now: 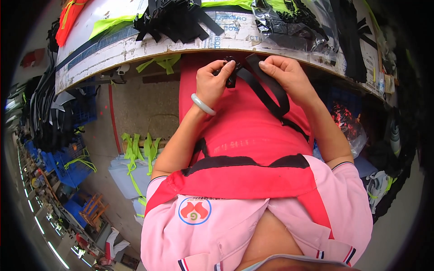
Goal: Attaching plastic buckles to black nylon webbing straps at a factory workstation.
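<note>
My left hand (211,83), with a pale bangle at its wrist, pinches a small black plastic buckle (231,80) between thumb and fingers. A black webbing strap (274,105) runs from the buckle and hangs in a loop over my red apron (235,122). Pinched in my right hand (291,79) is the strap's upper stretch, its end standing up near the thumb. Both hands are just in front of the table edge, a short way apart. How the strap passes through the buckle is too small to tell.
On the curved table (181,46) lie a heap of black straps (174,20), yellow-green fabric (108,25) and a clear plastic bag (289,27) with black parts. Blue crates (68,167) stand at the left. Grey fabric with yellow-green strips (131,174) is lower left.
</note>
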### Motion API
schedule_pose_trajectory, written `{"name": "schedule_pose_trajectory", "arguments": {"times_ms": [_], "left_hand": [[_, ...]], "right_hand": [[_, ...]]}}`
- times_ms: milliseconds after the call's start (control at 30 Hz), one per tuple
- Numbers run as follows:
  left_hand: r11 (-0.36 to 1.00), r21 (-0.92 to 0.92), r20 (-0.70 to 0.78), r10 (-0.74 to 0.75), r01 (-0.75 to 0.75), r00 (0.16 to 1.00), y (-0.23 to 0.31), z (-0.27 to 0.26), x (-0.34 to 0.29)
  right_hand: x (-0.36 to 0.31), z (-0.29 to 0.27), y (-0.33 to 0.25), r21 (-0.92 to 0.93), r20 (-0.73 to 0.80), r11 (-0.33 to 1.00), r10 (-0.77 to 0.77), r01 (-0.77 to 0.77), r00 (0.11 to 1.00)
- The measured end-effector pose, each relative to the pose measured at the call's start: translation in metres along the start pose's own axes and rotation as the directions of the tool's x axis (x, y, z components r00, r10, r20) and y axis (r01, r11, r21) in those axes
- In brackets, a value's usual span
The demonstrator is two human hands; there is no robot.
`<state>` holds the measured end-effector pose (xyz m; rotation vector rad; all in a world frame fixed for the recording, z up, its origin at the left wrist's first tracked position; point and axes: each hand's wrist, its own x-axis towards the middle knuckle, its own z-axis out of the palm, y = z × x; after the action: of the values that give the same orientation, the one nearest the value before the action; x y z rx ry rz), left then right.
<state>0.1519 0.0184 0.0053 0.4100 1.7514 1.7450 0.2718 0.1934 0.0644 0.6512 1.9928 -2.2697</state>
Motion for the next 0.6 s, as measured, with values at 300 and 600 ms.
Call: {"name": "schedule_pose_trajectory", "arguments": {"times_ms": [300,600], "left_hand": [[0.964,0.142,-0.051,0.233,-0.224,0.971,-0.006,0.001,-0.004],[0.962,-0.268,-0.002,-0.06,0.058,0.998,-0.004,0.004,-0.004]], "right_hand": [[0.013,0.028,0.027,-0.055,-0.019,0.987,0.153,-0.154,0.988],[0.034,0.038,0.033,0.072,-0.116,0.997,0.012,-0.004,0.993]]}}
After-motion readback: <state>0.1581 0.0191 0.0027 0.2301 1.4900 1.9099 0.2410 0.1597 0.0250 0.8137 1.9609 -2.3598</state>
